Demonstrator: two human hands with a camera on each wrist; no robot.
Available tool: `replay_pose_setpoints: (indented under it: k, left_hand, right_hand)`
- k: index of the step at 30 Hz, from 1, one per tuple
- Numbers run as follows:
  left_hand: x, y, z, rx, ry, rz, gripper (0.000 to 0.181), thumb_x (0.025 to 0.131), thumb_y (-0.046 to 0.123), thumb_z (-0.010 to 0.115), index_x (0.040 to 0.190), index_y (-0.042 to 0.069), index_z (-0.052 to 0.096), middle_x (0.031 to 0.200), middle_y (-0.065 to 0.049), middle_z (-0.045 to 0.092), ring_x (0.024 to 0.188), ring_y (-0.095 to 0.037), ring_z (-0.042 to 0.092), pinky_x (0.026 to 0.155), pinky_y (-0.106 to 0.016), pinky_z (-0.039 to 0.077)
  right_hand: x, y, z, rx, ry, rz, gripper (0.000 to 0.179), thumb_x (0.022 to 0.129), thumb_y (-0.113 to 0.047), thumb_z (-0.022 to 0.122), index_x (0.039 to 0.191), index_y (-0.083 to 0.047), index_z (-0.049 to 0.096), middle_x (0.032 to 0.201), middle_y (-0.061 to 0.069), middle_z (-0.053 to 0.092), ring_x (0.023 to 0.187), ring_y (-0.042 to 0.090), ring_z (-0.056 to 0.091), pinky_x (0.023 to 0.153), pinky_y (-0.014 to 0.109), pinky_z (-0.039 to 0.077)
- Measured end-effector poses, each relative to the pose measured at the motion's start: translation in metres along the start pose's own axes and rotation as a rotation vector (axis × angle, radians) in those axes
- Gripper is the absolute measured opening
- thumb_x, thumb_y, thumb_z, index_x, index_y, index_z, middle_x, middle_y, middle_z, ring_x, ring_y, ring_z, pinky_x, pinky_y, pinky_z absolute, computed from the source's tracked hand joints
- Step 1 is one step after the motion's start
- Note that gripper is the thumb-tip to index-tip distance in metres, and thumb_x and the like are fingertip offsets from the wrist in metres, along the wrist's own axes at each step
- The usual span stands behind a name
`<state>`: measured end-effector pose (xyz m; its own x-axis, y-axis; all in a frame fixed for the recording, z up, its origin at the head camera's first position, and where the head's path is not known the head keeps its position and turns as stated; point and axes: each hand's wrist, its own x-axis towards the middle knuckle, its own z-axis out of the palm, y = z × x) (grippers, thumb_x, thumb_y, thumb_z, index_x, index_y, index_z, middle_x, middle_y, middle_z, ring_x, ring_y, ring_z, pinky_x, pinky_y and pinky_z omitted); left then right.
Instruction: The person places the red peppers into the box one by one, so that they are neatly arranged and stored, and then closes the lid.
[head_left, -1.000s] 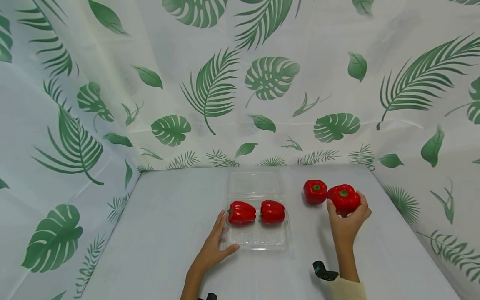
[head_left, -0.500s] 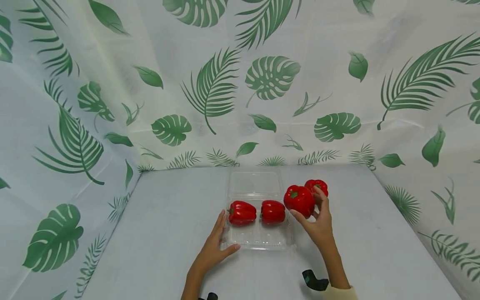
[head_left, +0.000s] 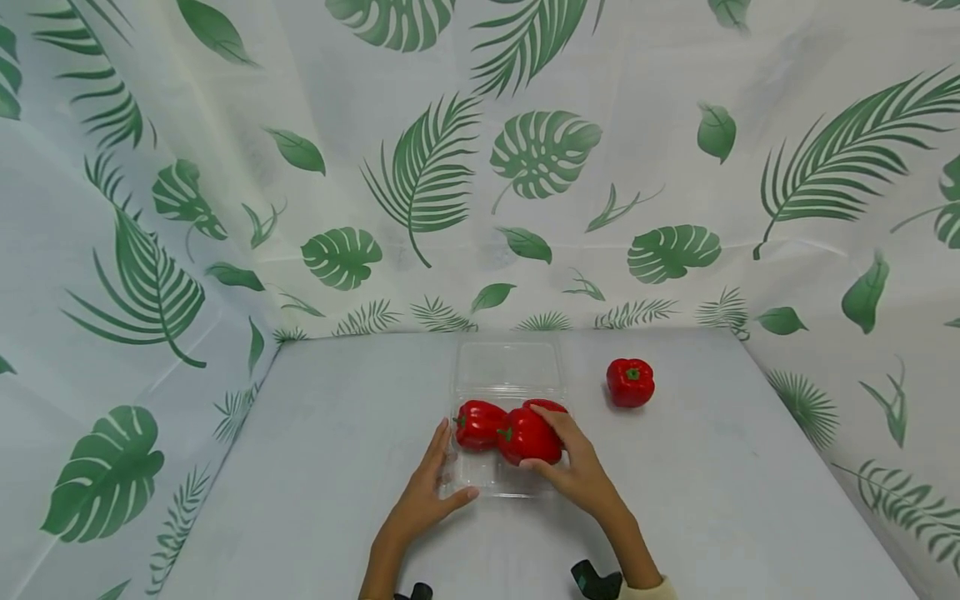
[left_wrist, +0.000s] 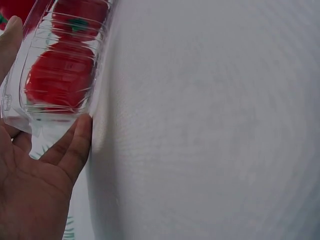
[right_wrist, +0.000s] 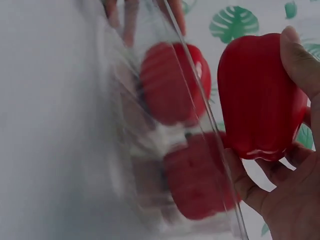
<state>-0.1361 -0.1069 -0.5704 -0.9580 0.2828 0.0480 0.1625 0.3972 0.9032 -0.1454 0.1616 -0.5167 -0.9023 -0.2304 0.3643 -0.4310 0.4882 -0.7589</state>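
Observation:
A clear plastic clamshell box (head_left: 491,479) lies with its lid (head_left: 510,367) folded back. Two red bell peppers lie in its far part: the left pepper (head_left: 476,423) and the right pepper (head_left: 546,405), the latter mostly hidden in the head view. My right hand (head_left: 588,475) grips a third bell pepper (head_left: 531,437) above the box, in front of them. In the right wrist view, this held pepper (right_wrist: 260,95) is beyond the box wall, above the rim. My left hand (head_left: 422,500) rests against the box's left side, fingers fairly straight, thumb by the front edge.
Another red bell pepper (head_left: 630,383) stands on the white table (head_left: 750,483), right of the lid. A leaf-patterned sheet (head_left: 540,250) rises behind and along the sides. Dark wrist-camera mounts (head_left: 596,579) show near both forearms.
My right hand has carried a bell pepper leftward from beside the standing pepper to above the box. The left hand and the box have hardly moved.

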Motion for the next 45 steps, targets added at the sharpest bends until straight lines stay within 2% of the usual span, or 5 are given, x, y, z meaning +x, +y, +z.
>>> replay_pose_setpoints:
  k: [12, 22, 27, 33, 45]
  left_hand:
    - [0.000, -0.002, 0.000, 0.013, -0.003, 0.016, 0.110, 0.077, 0.037, 0.082, 0.159, 0.026, 0.009, 0.166, 0.003, 0.010, 0.136, -0.037, 0.046, 0.102, -0.050, 0.049]
    - [-0.001, -0.002, 0.000, 0.006, -0.014, 0.050, 0.111, 0.077, 0.038, 0.082, 0.159, 0.026, 0.008, 0.166, 0.002, 0.008, 0.134, -0.035, 0.048, 0.102, -0.049, 0.050]
    - [-0.001, -0.004, -0.001, 0.017, -0.013, 0.045, 0.111, 0.077, 0.040, 0.082, 0.158, 0.026, 0.008, 0.166, 0.003, 0.008, 0.135, -0.035, 0.047, 0.103, -0.050, 0.049]
    - [0.000, -0.004, 0.000, 0.059, 0.008, 0.027, 0.112, 0.075, 0.044, 0.082, 0.158, 0.027, 0.009, 0.166, 0.003, 0.011, 0.134, -0.034, 0.049, 0.101, -0.050, 0.050]
    - [0.000, -0.004, -0.002, 0.055, 0.008, 0.072, 0.108, 0.077, 0.041, 0.081, 0.158, 0.025, 0.012, 0.166, 0.003, 0.011, 0.143, -0.036, 0.037, 0.107, -0.059, 0.041]
  right_hand:
    - [-0.001, -0.009, 0.029, 0.020, -0.070, -0.034, 0.069, 0.078, -0.034, 0.082, 0.138, -0.016, 0.053, 0.122, 0.001, 0.056, 0.117, 0.025, 0.056, 0.093, 0.051, 0.056]
    - [-0.001, -0.014, 0.042, -0.060, -0.139, 0.069, 0.076, 0.076, -0.051, 0.079, 0.140, -0.021, 0.050, 0.134, 0.001, 0.057, 0.128, 0.025, 0.055, 0.102, 0.051, 0.049]
    - [0.000, -0.013, 0.046, -0.049, -0.162, 0.072, 0.075, 0.077, -0.046, 0.080, 0.138, -0.018, 0.049, 0.133, 0.003, 0.056, 0.130, 0.026, 0.053, 0.105, 0.050, 0.047]
    - [0.000, -0.010, 0.047, -0.021, -0.125, 0.033, 0.057, 0.085, -0.034, 0.075, 0.135, -0.014, 0.056, 0.123, 0.004, 0.057, 0.114, 0.021, 0.058, 0.094, 0.043, 0.057]
    - [-0.002, -0.010, 0.050, -0.097, -0.151, 0.073, 0.058, 0.085, -0.039, 0.075, 0.132, -0.011, 0.055, 0.128, 0.006, 0.062, 0.119, 0.025, 0.060, 0.099, 0.045, 0.053]
